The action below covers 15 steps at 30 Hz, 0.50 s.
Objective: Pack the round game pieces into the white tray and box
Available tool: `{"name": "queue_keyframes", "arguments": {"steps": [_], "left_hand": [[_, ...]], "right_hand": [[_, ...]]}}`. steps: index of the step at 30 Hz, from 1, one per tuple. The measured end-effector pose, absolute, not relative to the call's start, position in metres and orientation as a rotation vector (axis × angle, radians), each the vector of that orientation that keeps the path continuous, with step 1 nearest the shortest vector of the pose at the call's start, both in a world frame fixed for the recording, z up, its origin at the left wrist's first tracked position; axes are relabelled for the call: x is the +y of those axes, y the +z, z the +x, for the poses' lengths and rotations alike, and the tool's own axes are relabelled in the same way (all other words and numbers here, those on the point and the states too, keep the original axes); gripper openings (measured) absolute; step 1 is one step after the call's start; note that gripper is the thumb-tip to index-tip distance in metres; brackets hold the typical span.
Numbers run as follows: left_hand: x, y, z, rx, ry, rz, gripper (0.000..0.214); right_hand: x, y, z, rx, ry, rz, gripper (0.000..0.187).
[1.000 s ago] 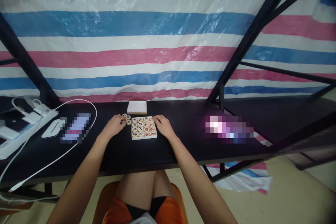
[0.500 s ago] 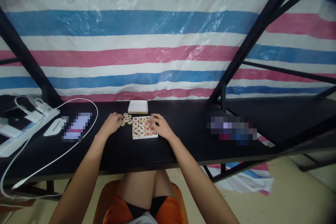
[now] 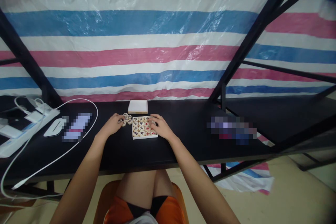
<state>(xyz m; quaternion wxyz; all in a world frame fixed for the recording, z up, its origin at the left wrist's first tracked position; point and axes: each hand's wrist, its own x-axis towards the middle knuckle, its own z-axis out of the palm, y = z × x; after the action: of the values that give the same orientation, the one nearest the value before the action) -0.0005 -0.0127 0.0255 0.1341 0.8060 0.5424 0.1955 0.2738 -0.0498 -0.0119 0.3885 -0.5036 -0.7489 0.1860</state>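
Several loose round xiangqi pieces (image 3: 129, 121) lie in a small cluster on the black table. My left hand (image 3: 114, 124) is at their left side, its fingers curled closed on a xiangqi piece that they partly cover. Just right of the cluster sits a white open box (image 3: 145, 137), filled with rows of pieces bearing black and red characters. Over its far right corner, my right hand (image 3: 161, 126) has its fingertips bent down around a xiangqi piece, largely hidden by the fingers.
Behind the pieces lies a white box lid (image 3: 138, 106). To the left are a blurred-out phone-like object (image 3: 78, 127), a white flat device (image 3: 54, 127), a power strip (image 3: 28, 127) and a looping white cable (image 3: 97, 112). A pixelated object (image 3: 232, 129) is at right.
My right hand's fingers have shifted very slightly at the box corner. My left hand has moved a touch over the loose pieces; otherwise the scene looks the same.
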Motion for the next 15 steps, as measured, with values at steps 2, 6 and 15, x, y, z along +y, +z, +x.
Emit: {"name": "queue_keyframes", "arguments": {"steps": [2,6,15], "left_hand": [[-0.0119,0.0238,-0.0024,1.559,0.568,2.322,0.033],[-0.0103,0.0205,-0.0064,1.538,0.562,2.314,0.038],[-0.0047,0.0181,-0.0095,1.561,0.564,2.350,0.033]], "right_hand": [[-0.0491,-0.0128,0.2737,-1.907,0.477,-1.286,0.029],[-0.0478,-0.0139,0.2743,-1.888,0.464,-1.321,0.031],[-0.0496,-0.0110,0.2747,-1.949,0.424,-1.331,0.035]]}}
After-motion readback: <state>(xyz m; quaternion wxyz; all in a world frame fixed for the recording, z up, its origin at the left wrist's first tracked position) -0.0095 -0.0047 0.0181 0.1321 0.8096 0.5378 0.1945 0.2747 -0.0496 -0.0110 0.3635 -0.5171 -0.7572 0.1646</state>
